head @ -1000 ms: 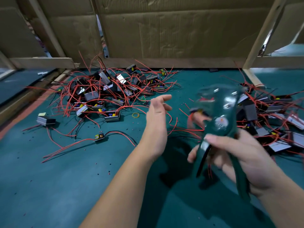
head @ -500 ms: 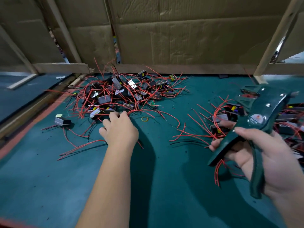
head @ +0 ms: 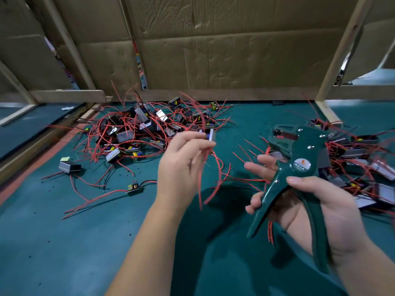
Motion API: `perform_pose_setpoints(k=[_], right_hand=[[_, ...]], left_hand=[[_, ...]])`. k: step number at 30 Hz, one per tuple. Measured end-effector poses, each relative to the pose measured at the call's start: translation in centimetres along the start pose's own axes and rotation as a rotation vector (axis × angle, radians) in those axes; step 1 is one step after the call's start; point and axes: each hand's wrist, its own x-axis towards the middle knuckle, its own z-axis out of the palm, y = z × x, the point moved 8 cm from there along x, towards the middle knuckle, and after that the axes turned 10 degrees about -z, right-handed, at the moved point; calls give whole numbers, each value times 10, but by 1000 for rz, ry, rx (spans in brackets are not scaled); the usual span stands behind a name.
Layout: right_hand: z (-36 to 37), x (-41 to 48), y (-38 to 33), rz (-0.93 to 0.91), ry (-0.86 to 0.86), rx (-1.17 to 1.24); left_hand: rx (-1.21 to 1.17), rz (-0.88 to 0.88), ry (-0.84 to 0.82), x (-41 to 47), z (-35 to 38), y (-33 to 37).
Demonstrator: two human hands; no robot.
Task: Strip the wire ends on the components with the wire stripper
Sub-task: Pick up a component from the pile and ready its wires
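Now pick-up step: left grip [head: 181, 161] pinches component [head: 210, 135], red wires [head: 216, 176] dangling below; right grip [head: 320, 210] curls round wire stripper [head: 299, 154]. Next: guide wire end into jaws.

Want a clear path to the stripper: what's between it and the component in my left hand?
Head view: nothing stands between component and stripper; the gap shows only mat, crossed by a few red wire ends.

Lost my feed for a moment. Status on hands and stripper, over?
Left hand holds a component aloft, red wires dangling. Right hand grips the wire stripper, handles spread. No obstruction seen between them.
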Motion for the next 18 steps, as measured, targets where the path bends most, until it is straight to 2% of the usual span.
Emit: perform_pose_setpoints(k=[3,6,8,10,14,15,18], right_hand=[[3,0,4,70,-32,56],[10,0,3,76,-94,100],[11,0,5,83,-107,81],[10,0,7,94,-108,62],[14,-3,17,167,-155,50],[16,-4,20,184,-168,53],[21,-8,29,219,-192,69]], left_hand=[[-35,113,-93,-13,18,24],[-126,112,-217,-24,33,35],[-246,-5,-303,-28,41,31],[-435,-220,-318,-29,43,18],[-544,-454,-110,-22,29,-4],[-574,-498,-116,-21,30,-7],[-721,-622,-271,-25,47,-8]])
